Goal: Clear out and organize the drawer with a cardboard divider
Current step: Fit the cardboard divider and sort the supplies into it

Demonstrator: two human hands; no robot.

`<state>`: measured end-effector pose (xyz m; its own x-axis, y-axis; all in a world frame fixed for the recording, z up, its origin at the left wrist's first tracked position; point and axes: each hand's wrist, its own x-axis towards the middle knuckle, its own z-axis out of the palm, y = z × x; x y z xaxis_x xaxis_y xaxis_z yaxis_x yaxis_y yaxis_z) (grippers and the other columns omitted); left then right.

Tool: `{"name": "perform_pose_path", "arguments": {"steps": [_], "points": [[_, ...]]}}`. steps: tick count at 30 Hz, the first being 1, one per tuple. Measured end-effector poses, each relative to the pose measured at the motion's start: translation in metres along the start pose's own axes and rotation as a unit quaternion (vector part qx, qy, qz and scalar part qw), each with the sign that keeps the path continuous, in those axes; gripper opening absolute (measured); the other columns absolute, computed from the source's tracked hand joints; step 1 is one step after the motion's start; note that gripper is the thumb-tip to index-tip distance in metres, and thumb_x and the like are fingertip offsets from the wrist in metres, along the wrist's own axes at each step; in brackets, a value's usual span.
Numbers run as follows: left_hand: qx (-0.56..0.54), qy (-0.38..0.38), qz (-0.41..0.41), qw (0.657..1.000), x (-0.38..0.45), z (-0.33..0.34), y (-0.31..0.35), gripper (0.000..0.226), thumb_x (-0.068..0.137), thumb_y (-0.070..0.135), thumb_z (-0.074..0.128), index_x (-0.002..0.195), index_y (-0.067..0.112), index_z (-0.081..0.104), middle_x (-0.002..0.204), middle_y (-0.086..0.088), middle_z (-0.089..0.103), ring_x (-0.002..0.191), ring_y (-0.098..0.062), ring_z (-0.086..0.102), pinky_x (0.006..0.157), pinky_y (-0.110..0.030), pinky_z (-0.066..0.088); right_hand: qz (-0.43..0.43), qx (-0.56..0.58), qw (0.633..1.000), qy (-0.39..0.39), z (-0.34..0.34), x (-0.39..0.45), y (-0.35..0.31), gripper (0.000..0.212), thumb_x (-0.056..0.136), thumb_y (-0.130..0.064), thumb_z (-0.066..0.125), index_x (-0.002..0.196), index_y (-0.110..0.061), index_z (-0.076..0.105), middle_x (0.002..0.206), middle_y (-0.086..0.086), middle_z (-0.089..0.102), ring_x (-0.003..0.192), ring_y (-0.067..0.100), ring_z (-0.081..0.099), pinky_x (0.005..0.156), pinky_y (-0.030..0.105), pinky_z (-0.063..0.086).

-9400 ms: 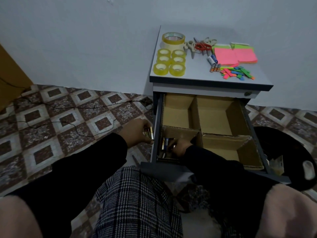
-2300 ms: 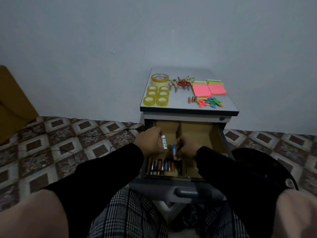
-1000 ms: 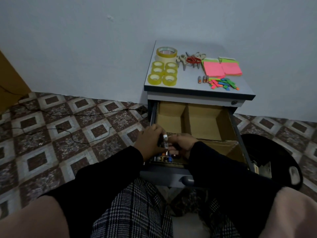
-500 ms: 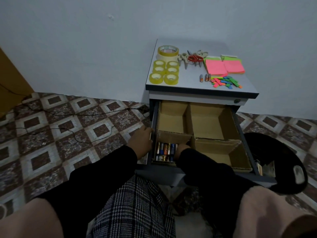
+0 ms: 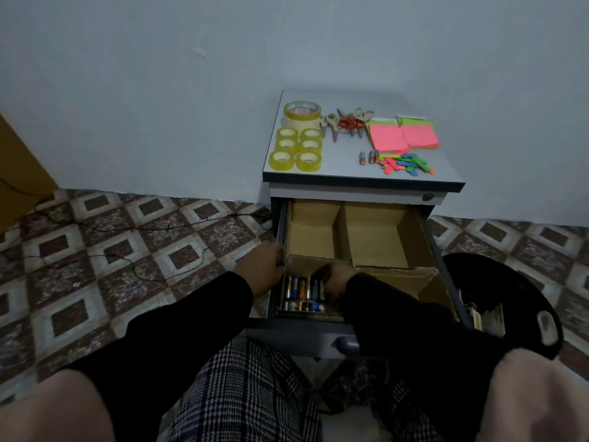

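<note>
A patterned tile floor (image 5: 134,250) with a thin black cable (image 5: 153,275) across it meets a pale wall; against that wall stands a small grey cabinet (image 5: 360,181) with its top drawer (image 5: 446,269) pulled out. Inside, a cardboard divider (image 5: 342,231) splits the drawer into 4 compartments; the 2 rear ones show only bare cardboard, and the near right one is partly covered by the person's right sleeve. A dark round object (image 5: 497,301) on the floor right of the drawer is too dim to identify.

The left hand (image 5: 264,266) rests on the drawer's left rim, fingers curled over the edge. The right hand (image 5: 334,283) reaches into the near left compartment beside the batteries (image 5: 301,290); its fingertips are hidden, so I cannot tell whether it grips anything. The batteries lie side by side, their labels unreadable.

On the cabinet top: 1 large tape roll (image 5: 302,113), 6 small yellow tape rolls (image 5: 295,149) in 2 columns, scissors (image 5: 349,122) in a tangled pile, pink and green sticky note pads (image 5: 403,137), 3 loose batteries (image 5: 369,157), and a heap of coloured strips (image 5: 406,164). No writing is legible
</note>
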<state>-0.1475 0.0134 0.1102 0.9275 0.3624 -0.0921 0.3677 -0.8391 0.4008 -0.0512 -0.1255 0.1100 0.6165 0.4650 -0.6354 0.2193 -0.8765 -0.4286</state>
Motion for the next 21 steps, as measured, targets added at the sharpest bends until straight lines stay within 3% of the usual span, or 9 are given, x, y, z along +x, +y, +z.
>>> {"name": "perform_pose_path", "arguments": {"steps": [2,5,10,17,21], "points": [[0.001,0.011,0.020,1.000,0.007,-0.009,0.008,0.033,0.091,0.015,0.055,0.123,0.009,0.053,0.120,-0.011,0.055,0.108,-0.026,0.055,0.088,-0.033,0.045,0.001,0.109,0.994,0.013,-0.023,-0.007,0.005,0.020,0.092,-0.005,0.052,0.112,-0.003,0.058,0.105,0.016,0.065,0.089,0.027,0.066,0.080,0.038,0.056],[0.011,0.024,0.034,0.999,0.023,-0.027,0.024,0.034,0.090,0.019,0.057,0.122,0.008,0.055,0.119,-0.011,0.057,0.109,-0.025,0.056,0.087,-0.029,0.043,-0.013,0.237,0.970,0.047,-0.065,-0.020,0.005,0.012,0.097,-0.003,0.042,0.092,-0.007,0.052,0.085,0.011,0.060,0.066,0.020,0.058,0.063,0.031,0.053],[-0.004,0.056,0.055,0.997,0.054,-0.058,0.060,0.038,0.089,0.024,0.061,0.124,0.011,0.054,0.121,-0.008,0.059,0.109,-0.023,0.057,0.091,-0.032,0.047,-0.043,0.260,0.953,0.151,-0.127,-0.023,0.008,0.010,0.094,0.001,0.047,0.091,-0.007,0.052,0.083,0.012,0.059,0.073,0.022,0.061,0.073,0.036,0.056],[-0.005,0.076,0.076,0.994,0.102,-0.084,0.096,0.040,0.088,0.024,0.064,0.124,0.010,0.055,0.123,-0.009,0.059,0.110,-0.023,0.056,0.094,-0.036,0.048,-0.079,0.317,0.927,0.184,-0.193,-0.012,0.008,0.026,0.095,0.007,0.042,0.072,-0.006,0.046,0.070,0.015,0.051,0.058,0.025,0.051,0.044,0.026,0.051],[0.022,0.062,0.089,0.994,0.130,-0.089,0.113,0.046,0.090,0.027,0.062,0.131,0.011,0.049,0.129,-0.009,0.056,0.114,-0.023,0.054,0.093,-0.033,0.045,-0.099,0.185,0.946,0.248,-0.218,0.003,0.005,0.024,0.087,0.007,0.056,0.070,-0.010,0.054,0.076,0.010,0.059,0.068,0.020,0.056,0.061,0.029,0.052]]}}
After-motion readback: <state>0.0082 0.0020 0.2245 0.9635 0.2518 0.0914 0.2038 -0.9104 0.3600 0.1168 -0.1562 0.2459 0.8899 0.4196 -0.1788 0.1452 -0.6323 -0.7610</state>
